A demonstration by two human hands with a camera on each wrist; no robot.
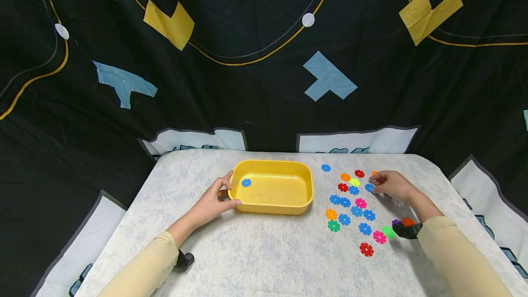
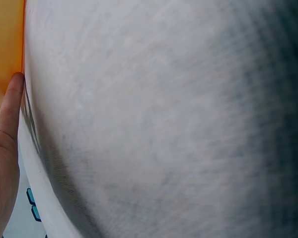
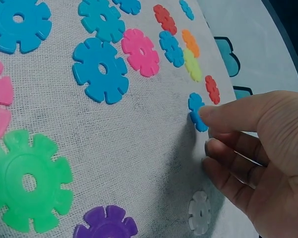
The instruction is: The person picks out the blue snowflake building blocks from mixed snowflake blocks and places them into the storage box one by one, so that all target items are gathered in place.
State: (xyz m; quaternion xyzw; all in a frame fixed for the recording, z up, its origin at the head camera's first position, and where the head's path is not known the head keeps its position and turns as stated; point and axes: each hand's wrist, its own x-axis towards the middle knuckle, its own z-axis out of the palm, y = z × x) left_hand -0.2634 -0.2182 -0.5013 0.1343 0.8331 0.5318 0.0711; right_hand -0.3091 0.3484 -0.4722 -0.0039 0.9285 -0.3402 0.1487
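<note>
A yellow plastic basin stands left of the middle of the table. My left hand holds its left end, thumb along the near corner and fingers at the left rim; in the left wrist view one digit lies straight against the basin's wall. Inside the basin lies one blue notched disc. Over on the right, my right hand reaches down to another blue notched disc. The thumb tip overlaps that disc, with a gap between thumb and forefinger in the head view.
Several notched plastic discs lie scattered flat on the right half, among them a red disc, a green disc, a purple disc and a white disc. A pale cloth covers the table. Behind it hangs a black curtain.
</note>
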